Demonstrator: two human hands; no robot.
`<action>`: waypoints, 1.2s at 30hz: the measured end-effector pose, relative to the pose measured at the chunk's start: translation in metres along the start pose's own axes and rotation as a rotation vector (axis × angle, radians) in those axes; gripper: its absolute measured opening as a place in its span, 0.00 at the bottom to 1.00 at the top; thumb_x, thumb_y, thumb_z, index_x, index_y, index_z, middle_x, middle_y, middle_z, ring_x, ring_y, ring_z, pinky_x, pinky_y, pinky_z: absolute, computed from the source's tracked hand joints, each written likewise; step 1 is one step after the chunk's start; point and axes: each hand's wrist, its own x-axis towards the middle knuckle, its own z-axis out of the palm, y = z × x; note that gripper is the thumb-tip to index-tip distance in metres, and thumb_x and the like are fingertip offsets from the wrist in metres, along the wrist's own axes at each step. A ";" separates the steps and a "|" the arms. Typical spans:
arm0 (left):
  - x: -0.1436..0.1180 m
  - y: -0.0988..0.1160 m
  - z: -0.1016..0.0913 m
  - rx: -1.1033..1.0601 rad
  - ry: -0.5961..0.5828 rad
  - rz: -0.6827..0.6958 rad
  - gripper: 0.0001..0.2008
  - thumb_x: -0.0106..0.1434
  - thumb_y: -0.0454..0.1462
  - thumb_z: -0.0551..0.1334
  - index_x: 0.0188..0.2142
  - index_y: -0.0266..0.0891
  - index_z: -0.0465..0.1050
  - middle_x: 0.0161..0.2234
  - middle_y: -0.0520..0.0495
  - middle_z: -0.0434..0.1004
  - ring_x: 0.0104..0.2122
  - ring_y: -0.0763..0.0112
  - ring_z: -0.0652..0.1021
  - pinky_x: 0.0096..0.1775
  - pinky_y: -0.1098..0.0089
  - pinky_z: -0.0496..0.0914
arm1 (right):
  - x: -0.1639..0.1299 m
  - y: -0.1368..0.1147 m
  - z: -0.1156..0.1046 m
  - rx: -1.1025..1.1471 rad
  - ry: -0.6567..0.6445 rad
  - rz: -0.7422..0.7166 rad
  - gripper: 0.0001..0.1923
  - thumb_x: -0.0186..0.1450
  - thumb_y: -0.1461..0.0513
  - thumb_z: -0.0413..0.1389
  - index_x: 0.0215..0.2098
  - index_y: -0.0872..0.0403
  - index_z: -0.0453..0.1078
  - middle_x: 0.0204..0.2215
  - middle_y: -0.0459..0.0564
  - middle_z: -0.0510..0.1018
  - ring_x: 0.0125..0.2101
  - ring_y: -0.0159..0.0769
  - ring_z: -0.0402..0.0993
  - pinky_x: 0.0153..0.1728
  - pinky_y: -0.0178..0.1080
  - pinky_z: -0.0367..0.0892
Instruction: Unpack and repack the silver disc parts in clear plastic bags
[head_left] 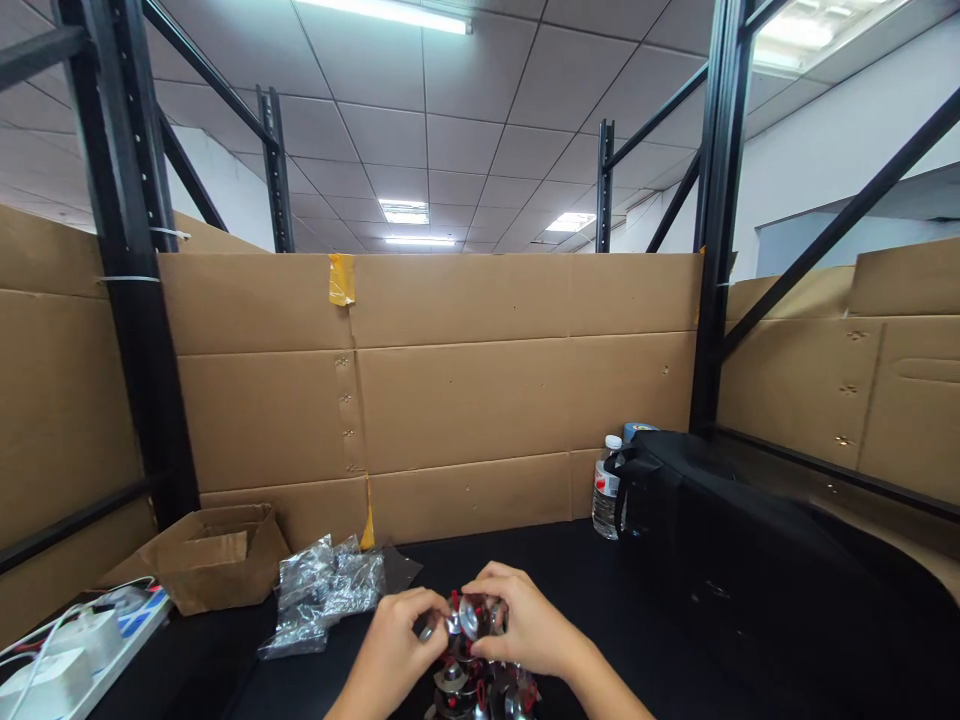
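At the bottom centre of the head view, both hands meet over a pile of shiny silver pieces (454, 690) with red and dark parts; their kind does not show. Thumb and fingers of my right hand (529, 620) are closed around a round silver-and-red metal piece (469, 618) at the top. From the other side, my left hand (401, 635) pinches the left edge of that same piece. Fingers hide part of it. More round silver pieces lie just below the hands, cut off by the bottom edge of the picture.
Crumpled clear plastic bags (322, 590) lie left of my hands, beside an open cardboard box (217, 555). A white power strip (124, 650) with plugs sits at far left. On the right are a large black bag (750, 570) and a water bottle (606, 490). Cardboard walls (465, 400) enclose the black table.
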 end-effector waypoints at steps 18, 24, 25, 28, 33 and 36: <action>0.001 -0.006 0.003 -0.074 -0.035 -0.013 0.12 0.68 0.41 0.59 0.32 0.39 0.77 0.30 0.48 0.82 0.33 0.67 0.79 0.39 0.72 0.68 | 0.001 -0.004 -0.004 -0.148 0.047 -0.039 0.28 0.47 0.58 0.74 0.46 0.50 0.77 0.40 0.46 0.76 0.35 0.34 0.73 0.35 0.34 0.66; -0.005 -0.052 -0.017 0.243 -0.190 -0.096 0.07 0.61 0.36 0.61 0.33 0.39 0.79 0.34 0.48 0.82 0.37 0.65 0.78 0.40 0.71 0.65 | -0.010 0.040 -0.052 -0.528 0.048 0.253 0.27 0.44 0.61 0.73 0.43 0.52 0.78 0.41 0.47 0.75 0.41 0.39 0.72 0.41 0.36 0.65; -0.007 -0.058 -0.016 0.269 -0.220 -0.111 0.06 0.59 0.36 0.62 0.33 0.39 0.79 0.35 0.48 0.82 0.37 0.66 0.78 0.40 0.72 0.65 | -0.012 0.048 -0.058 -0.553 0.018 0.301 0.27 0.42 0.61 0.73 0.42 0.52 0.79 0.41 0.48 0.75 0.41 0.39 0.73 0.41 0.36 0.65; -0.010 -0.069 -0.011 0.294 -0.306 -0.145 0.07 0.57 0.34 0.61 0.32 0.39 0.80 0.34 0.49 0.82 0.34 0.68 0.78 0.36 0.73 0.64 | -0.015 0.067 -0.067 -0.574 -0.055 0.371 0.27 0.42 0.59 0.74 0.41 0.52 0.80 0.42 0.48 0.76 0.42 0.39 0.73 0.41 0.35 0.65; -0.010 -0.077 -0.004 0.253 -0.387 -0.179 0.07 0.56 0.33 0.61 0.30 0.38 0.79 0.30 0.50 0.82 0.31 0.69 0.79 0.32 0.74 0.63 | -0.015 0.072 -0.072 -0.527 -0.114 0.385 0.27 0.42 0.59 0.74 0.42 0.52 0.81 0.41 0.48 0.79 0.40 0.38 0.74 0.39 0.33 0.66; -0.010 -0.076 -0.005 0.227 -0.394 -0.190 0.06 0.56 0.33 0.62 0.32 0.39 0.78 0.29 0.50 0.81 0.31 0.69 0.79 0.32 0.74 0.64 | -0.016 0.069 -0.075 -0.482 -0.164 0.410 0.28 0.39 0.62 0.74 0.40 0.52 0.81 0.36 0.45 0.80 0.35 0.35 0.74 0.35 0.32 0.65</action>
